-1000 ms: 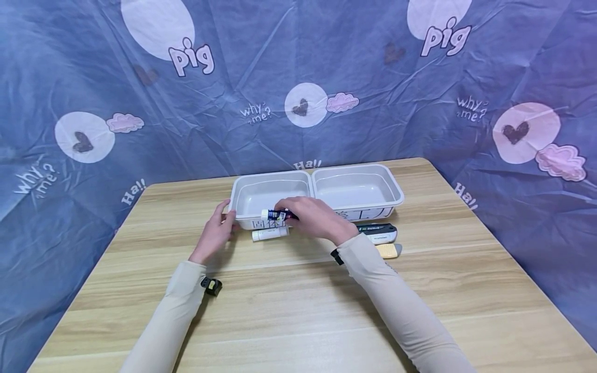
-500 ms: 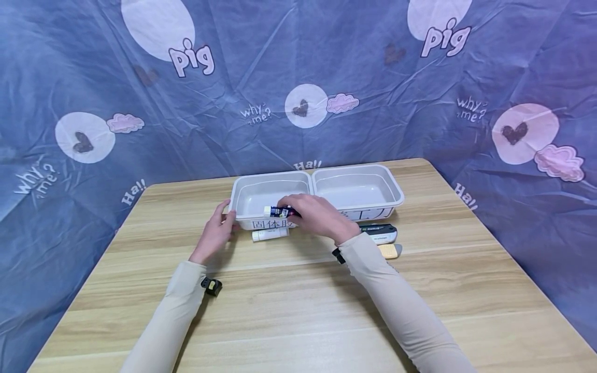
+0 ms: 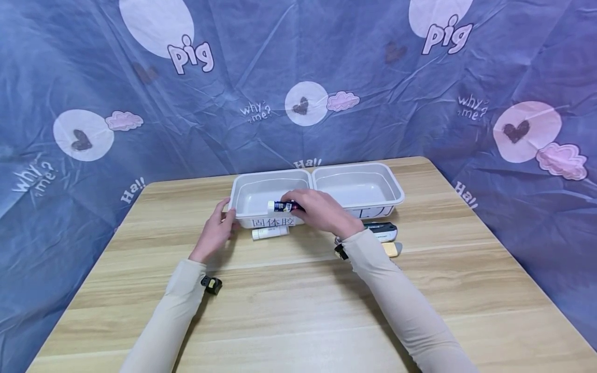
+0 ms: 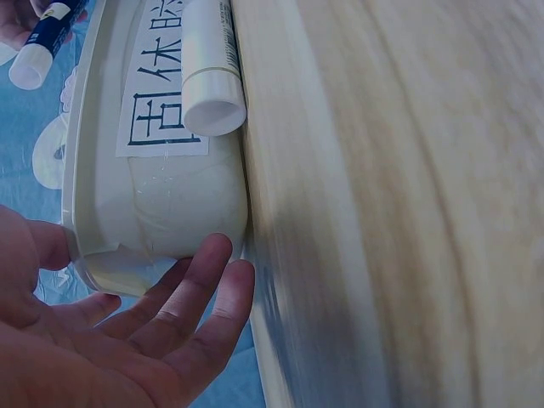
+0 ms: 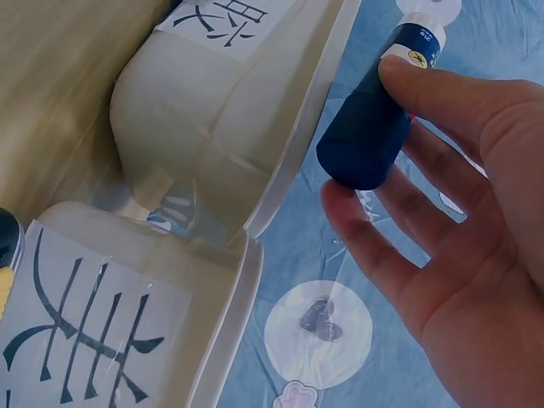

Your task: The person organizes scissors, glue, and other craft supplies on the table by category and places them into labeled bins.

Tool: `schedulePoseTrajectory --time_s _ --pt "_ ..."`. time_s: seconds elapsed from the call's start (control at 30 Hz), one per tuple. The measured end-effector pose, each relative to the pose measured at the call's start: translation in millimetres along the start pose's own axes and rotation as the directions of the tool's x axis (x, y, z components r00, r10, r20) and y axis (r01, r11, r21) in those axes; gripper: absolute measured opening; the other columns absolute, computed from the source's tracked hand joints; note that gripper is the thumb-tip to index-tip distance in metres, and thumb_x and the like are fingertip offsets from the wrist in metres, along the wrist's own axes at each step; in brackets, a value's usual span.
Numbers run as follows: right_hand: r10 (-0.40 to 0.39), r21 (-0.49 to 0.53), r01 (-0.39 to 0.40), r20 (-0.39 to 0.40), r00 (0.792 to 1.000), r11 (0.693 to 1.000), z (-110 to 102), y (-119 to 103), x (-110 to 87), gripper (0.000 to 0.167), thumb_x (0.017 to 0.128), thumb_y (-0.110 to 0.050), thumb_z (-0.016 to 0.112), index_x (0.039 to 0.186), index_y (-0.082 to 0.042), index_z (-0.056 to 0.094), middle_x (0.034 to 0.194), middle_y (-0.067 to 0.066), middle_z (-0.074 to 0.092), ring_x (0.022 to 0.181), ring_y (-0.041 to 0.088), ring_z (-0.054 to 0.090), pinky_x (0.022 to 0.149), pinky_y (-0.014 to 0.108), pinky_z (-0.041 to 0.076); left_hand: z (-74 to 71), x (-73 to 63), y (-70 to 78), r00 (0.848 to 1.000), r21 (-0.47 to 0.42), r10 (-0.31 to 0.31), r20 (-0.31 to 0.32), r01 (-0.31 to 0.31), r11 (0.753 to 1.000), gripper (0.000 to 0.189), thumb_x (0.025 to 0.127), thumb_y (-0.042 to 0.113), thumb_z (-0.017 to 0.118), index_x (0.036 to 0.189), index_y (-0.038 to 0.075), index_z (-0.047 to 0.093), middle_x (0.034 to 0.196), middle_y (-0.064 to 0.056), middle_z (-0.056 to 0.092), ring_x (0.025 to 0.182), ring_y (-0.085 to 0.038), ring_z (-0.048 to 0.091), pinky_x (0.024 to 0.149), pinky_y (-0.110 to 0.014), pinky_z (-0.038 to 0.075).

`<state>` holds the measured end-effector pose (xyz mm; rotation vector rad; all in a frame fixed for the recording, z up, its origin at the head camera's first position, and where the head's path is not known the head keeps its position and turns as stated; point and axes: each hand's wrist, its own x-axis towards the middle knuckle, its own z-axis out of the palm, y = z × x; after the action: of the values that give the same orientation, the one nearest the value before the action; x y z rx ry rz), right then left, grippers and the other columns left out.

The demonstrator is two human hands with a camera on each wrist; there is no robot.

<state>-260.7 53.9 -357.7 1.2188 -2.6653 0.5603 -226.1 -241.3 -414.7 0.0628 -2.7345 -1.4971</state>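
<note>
In the head view, my right hand [image 3: 322,210] holds a dark blue glue stick [image 3: 280,206] with a white cap, over the front rim of the left plastic bin [image 3: 254,192]. The right wrist view shows the thumb on one side of this glue stick and fingertips on the other. My left hand [image 3: 215,230] touches the bin's left end, thumb at the rim and fingers loosely spread along the end wall, as the left wrist view shows. A white glue stick [image 4: 212,59] lies on the table against the bin's labelled front.
A second bin [image 3: 359,190] stands right beside the first, also with a character label in front. Before it lie a black-and-white utility knife [image 3: 386,235] and a yellow one [image 3: 393,249], both partly behind the right sleeve. A blue printed cloth [image 3: 298,52] hangs behind the table.
My right hand has moved slightly right and up with the blue glue stick, uncovering more of the left bin's label. The left hand has stayed at the bin's end.
</note>
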Motion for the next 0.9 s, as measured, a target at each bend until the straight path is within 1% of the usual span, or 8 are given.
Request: schedulePoseTrajectory --time_s 0.13,0.47,0.73,0.9 --pt "0.003 0.002 -0.003 -0.013 1.0 1.0 0.2 2.5 0.2 0.033 0.096 -0.012 0.072 0.129 -0.015 0.068 0.126 0.004 0.071 0.117 0.023 0.067 0.098 0.044 0.056 -0.1 -0.2 0.9 1.0 0.0 0.005 -0.003 -0.005 1.0 0.061 0.112 0.038 0.036 0.164 0.013 0.019 0.135 -0.032 0.058 0.108 -0.041 0.068 0.086 -0.046 0.06" --pt "0.027 0.007 -0.027 -0.016 0.999 1.0 0.1 7.3 -1.2 0.036 0.097 -0.012 0.071 0.133 -0.013 0.066 0.134 0.006 0.068 0.125 0.025 0.063 0.105 0.044 0.052 0.2 -0.9 -0.6 1.0 -0.029 0.002 0.009 -0.002 1.0 0.06 0.112 0.037 0.037 0.164 0.013 0.018 0.14 -0.033 0.055 0.111 -0.042 0.068 0.085 -0.046 0.061" --pt "0.036 0.005 -0.036 -0.026 0.999 0.999 1.3 12.1 -1.8 0.035 0.097 -0.011 0.07 0.133 -0.01 0.066 0.133 0.007 0.068 0.125 0.026 0.063 0.109 0.044 0.049 1.1 -0.5 -0.9 1.0 -0.029 -0.001 0.005 0.001 1.0 0.06 0.112 0.036 0.037 0.164 0.013 0.019 0.139 -0.033 0.056 0.111 -0.042 0.069 0.085 -0.045 0.06" --pt "0.03 -0.001 -0.03 -0.045 0.999 1.0 1.6 15.5 -2.2 0.036 0.096 -0.008 0.071 0.132 -0.008 0.067 0.133 0.009 0.068 0.124 0.029 0.064 0.109 0.045 0.049 1.0 -0.2 -0.5 1.0 -0.026 0.0 0.006 0.0 1.0 0.06 0.112 0.037 0.036 0.164 0.012 0.019 0.138 -0.033 0.056 0.111 -0.042 0.068 0.085 -0.045 0.06"
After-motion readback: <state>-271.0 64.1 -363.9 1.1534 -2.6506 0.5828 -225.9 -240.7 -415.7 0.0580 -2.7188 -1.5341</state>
